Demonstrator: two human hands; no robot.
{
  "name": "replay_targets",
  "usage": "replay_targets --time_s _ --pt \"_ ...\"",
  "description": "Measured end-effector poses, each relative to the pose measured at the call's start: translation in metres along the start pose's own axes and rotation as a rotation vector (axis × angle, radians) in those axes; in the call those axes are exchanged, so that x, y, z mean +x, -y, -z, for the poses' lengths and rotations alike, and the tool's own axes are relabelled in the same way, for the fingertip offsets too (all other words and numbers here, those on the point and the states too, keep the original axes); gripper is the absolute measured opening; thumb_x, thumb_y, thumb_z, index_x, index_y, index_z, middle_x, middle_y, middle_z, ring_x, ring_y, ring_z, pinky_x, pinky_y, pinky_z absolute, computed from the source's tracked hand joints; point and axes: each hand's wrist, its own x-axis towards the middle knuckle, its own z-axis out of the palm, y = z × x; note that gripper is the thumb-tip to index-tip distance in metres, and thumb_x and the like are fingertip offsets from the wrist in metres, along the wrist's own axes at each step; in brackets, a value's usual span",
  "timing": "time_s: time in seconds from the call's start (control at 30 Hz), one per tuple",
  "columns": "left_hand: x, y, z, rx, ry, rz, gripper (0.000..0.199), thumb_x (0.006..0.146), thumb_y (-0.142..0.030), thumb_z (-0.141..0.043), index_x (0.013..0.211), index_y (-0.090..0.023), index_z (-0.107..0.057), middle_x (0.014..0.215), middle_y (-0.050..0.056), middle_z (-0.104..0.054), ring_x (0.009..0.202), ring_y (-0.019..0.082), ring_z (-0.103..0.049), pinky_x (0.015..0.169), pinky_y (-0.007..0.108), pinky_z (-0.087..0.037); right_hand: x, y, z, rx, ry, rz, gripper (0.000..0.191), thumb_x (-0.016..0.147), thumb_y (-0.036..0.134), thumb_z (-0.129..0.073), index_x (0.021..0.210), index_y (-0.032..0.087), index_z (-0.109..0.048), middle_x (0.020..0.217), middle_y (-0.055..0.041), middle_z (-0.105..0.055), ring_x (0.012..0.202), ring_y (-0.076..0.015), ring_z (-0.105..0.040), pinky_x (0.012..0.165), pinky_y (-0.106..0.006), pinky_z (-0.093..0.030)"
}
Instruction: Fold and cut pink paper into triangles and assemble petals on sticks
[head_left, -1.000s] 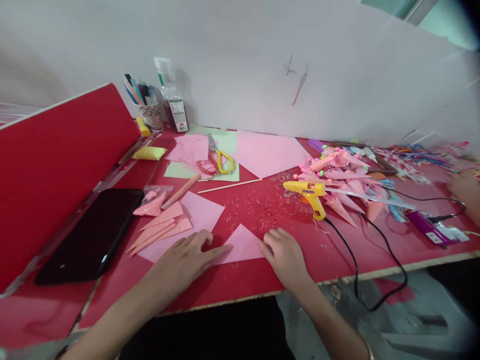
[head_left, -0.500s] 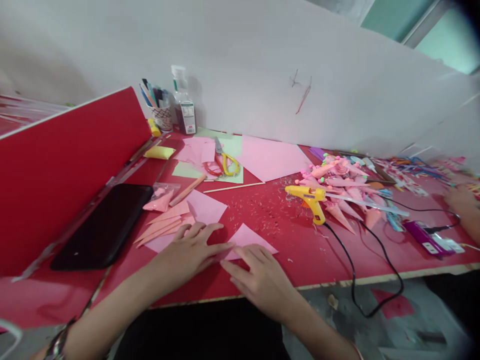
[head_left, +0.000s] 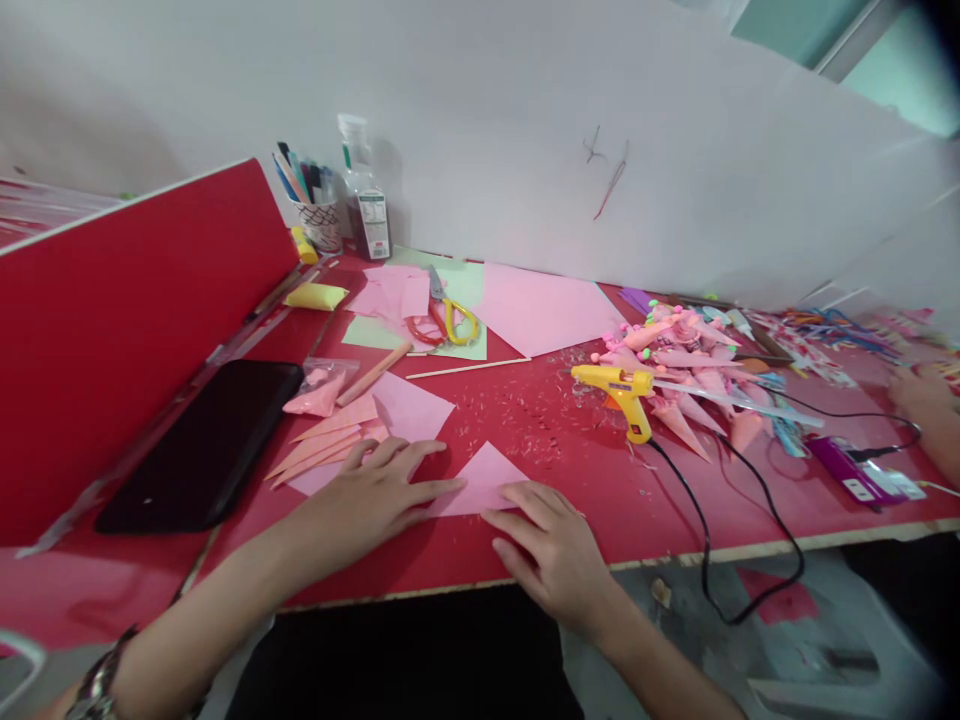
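Note:
A pink paper triangle (head_left: pixel 480 482), its point facing away from me, lies flat near the table's front edge. My left hand (head_left: pixel 382 488) is open, with its fingertips on the paper's left corner. On the right part of the paper rests my right hand (head_left: pixel 551 535), fingers stretched out and pressing on the lower edge. Just left of my left hand are folded salmon paper strips (head_left: pixel 319 447), partly over a flat pink sheet (head_left: pixel 412 408). A pink rolled stick (head_left: pixel 375 372) and a small bag of pink clay (head_left: pixel 315 388) lie beyond them.
A black phone (head_left: pixel 202 445) lies at the left. Scissors (head_left: pixel 450 322) rest on paper at the back. To the right are a yellow glue gun (head_left: pixel 622 395), a pile of pink paper cones (head_left: pixel 682 355) and a purple power strip (head_left: pixel 862 475). Another person's hand (head_left: pixel 922 395) is far right.
My right hand has slid to the right along the paper's lower edge, uncovering more of the triangle. My left hand stays at the left corner.

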Motion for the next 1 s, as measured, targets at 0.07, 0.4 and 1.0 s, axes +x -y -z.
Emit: replay_targets --time_s 0.07,0.4,1.0 --pt "0.000 0.000 0.002 -0.008 0.019 0.003 0.041 0.089 -0.030 -0.037 0.125 -0.049 -0.033 0.132 0.002 -0.038 0.115 0.029 -0.036 0.091 0.055 -0.028 -0.004 -0.005 0.003 -0.001 -0.019 -0.030 0.027 0.085 0.030 -0.045 0.106 0.024 -0.060 0.108 -0.0057 -0.059 0.102 -0.0191 -0.051 0.087 -0.036 -0.043" --pt "0.000 0.004 0.003 0.015 -0.004 -0.026 0.041 0.089 -0.033 -0.036 0.126 -0.049 -0.031 0.131 0.001 -0.039 0.113 0.027 -0.039 0.093 0.052 -0.026 -0.032 -0.034 0.013 -0.079 -0.105 -0.120 0.025 0.085 0.024 -0.044 0.101 0.023 -0.063 0.109 -0.0069 -0.060 0.102 -0.0193 -0.053 0.086 -0.037 -0.045" --pt "-0.015 -0.027 0.003 0.098 0.015 -0.097 0.061 0.077 -0.003 -0.036 0.128 -0.036 -0.035 0.136 -0.004 -0.039 0.121 0.021 -0.037 0.099 0.043 -0.020 -0.042 -0.043 0.005 -0.118 -0.180 -0.095 0.029 0.081 0.015 -0.043 0.102 0.020 -0.062 0.104 -0.0081 -0.060 0.098 -0.0200 -0.054 0.085 -0.038 -0.045"
